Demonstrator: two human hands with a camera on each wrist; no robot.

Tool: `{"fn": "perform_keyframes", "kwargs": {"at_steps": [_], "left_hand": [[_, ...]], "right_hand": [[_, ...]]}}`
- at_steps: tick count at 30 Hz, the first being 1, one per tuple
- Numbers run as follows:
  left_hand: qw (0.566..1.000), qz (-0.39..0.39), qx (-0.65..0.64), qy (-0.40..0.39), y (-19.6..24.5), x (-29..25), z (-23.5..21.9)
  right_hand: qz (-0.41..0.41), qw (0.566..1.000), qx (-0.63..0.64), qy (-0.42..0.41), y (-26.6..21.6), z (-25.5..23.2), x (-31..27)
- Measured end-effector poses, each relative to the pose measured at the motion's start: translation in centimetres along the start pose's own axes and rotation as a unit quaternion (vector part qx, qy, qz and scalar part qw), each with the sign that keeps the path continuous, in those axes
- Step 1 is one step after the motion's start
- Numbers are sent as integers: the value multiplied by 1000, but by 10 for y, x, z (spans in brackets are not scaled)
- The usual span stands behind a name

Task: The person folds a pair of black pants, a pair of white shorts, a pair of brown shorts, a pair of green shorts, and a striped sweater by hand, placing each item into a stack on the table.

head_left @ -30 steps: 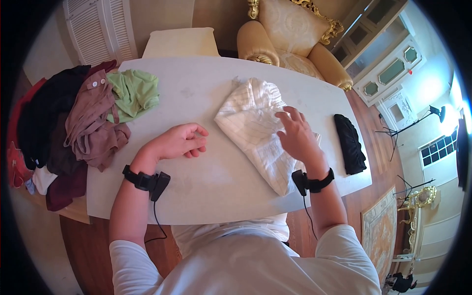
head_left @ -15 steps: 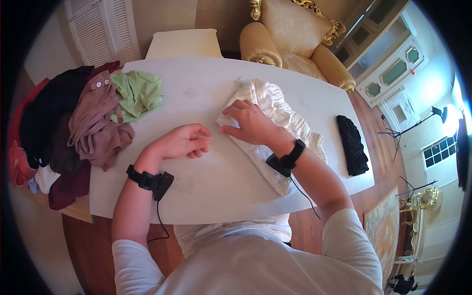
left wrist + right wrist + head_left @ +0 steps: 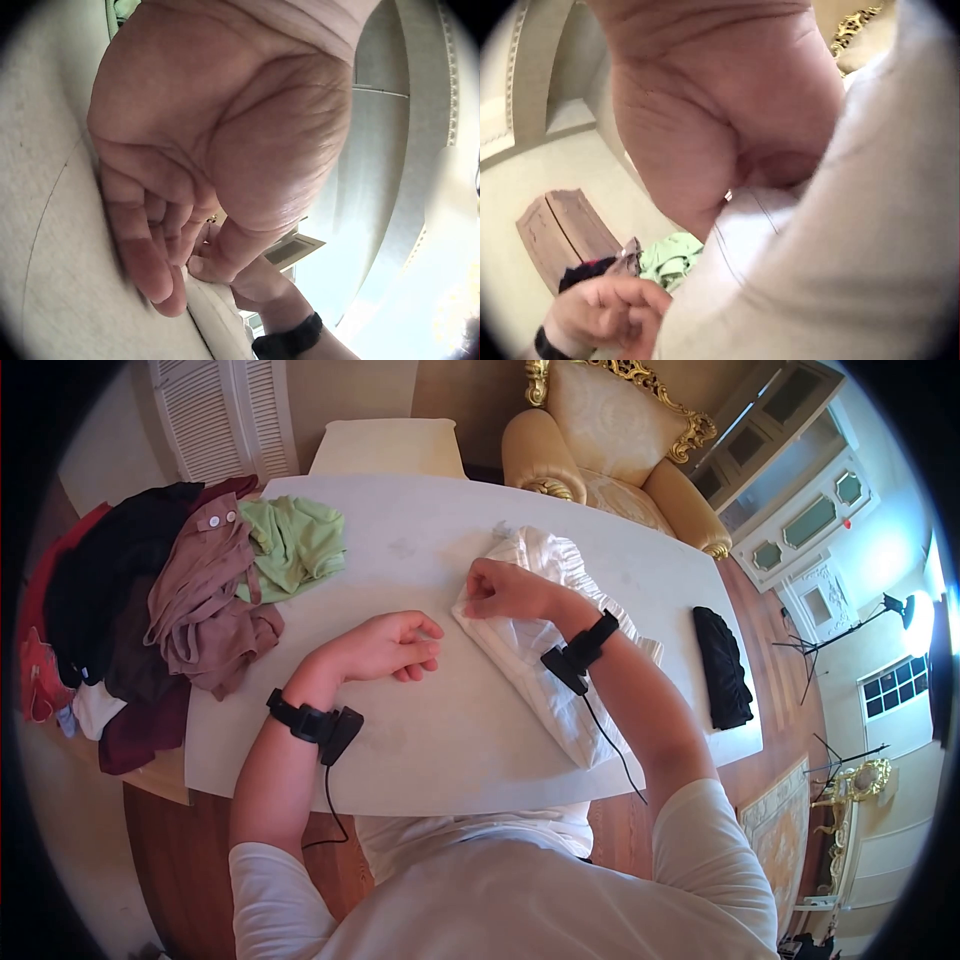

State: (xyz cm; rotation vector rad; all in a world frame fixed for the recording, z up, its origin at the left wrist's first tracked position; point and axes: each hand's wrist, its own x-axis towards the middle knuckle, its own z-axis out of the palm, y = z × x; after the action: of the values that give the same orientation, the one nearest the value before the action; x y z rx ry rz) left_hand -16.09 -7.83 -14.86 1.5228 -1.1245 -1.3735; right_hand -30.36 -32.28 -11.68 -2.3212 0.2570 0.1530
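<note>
A white striped garment (image 3: pixel 545 670) lies folded on the table, right of centre in the head view. My right hand (image 3: pixel 510 592) pinches its upper left edge, and in the right wrist view cloth (image 3: pixel 757 225) rises into the curled fingers of that hand (image 3: pixel 727 112). Left of the garment, my left hand (image 3: pixel 385 647) rests over the table with relaxed, loosely bent fingers and holds nothing. In the left wrist view the palm of this hand (image 3: pixel 217 135) shows, with the cloth (image 3: pixel 217 315) just past its fingertips.
A heap of clothes, with a brown garment (image 3: pixel 205 600) and a green one (image 3: pixel 295 545), fills the left end of the table (image 3: pixel 350 760). A folded black garment (image 3: pixel 722 668) lies near the right edge. Beyond the table stand a pale stool (image 3: pixel 385 448) and a gold armchair (image 3: pixel 610 450).
My right hand has moved left across the white garment to its upper left edge, and its fingers have closed on the cloth. My left hand has hardly moved.
</note>
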Motion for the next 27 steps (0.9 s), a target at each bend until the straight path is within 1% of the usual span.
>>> {"fn": "perform_keyframes", "kwargs": {"at_steps": [3, 6, 9, 12, 15, 18, 20, 21, 24, 27], "left_hand": [[1000, -4, 3, 4, 0, 0, 0], [1000, -1, -2, 4, 0, 0, 0], [1000, -1, 2, -1, -3, 0, -1], [1000, -6, 11, 3, 0, -1, 0], [1000, -14, 18, 4, 1, 1, 0], [1000, -17, 21, 8, 5, -1, 2], [1000, -18, 23, 4, 2, 1, 1], [1000, -17, 24, 4, 1, 1, 0], [1000, -15, 22, 1, 1, 0, -1], [1000, -16, 27, 0, 3, 0, 0]], "right_hand": [[24, 991, -122, 44, -14, 6, -5], [-35, 973, -175, 148, -12, 10, -14], [-105, 948, -212, 214, -18, 4, -36], [-101, 955, -217, 173, -24, 0, -58], [-219, 931, -264, 127, -14, 12, -72], [-168, 923, -326, 114, -4, 23, -82], [-123, 915, -360, 134, 10, 34, -86], [-103, 909, -377, 145, 11, 36, -86], [-44, 897, -423, 125, 3, 37, -90], [-99, 897, -414, 116, -16, 38, -90]]}}
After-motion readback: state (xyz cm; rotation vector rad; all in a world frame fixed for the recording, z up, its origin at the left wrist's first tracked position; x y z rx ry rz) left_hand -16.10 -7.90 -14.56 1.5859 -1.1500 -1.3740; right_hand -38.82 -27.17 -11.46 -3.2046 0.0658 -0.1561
